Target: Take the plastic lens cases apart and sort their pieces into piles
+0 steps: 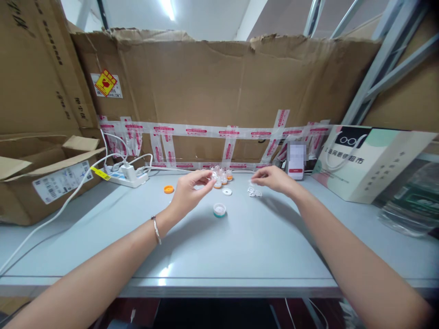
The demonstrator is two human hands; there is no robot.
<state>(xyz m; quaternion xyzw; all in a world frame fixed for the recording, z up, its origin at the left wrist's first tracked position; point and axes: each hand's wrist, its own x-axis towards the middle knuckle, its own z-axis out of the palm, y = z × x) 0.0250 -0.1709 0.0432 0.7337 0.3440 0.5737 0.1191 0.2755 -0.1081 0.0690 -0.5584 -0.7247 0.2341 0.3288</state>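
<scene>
My left hand (192,188) reaches in beside a cluster of small clear plastic domes with orange bases (224,177). Its thumb and fingers close on what looks like a clear plastic dome (214,175), partly lost against the cluster. At the right, my right hand (272,177) pinches a small whitish clear piece (250,182) just above several small white plastic pieces (254,192). Between the hands lie a white ring-like disc (227,192) and, closer to me, a round clear cup with a green base (219,210). An orange round cap (168,189) rests left of my left hand.
A white power strip (132,179) with plugs and cables sits at the back left, near an open cardboard box (51,173). Tall cardboard (206,87) walls the back. A phone (296,160), a printed box (360,160) and a clear plastic bottle (411,201) stand right.
</scene>
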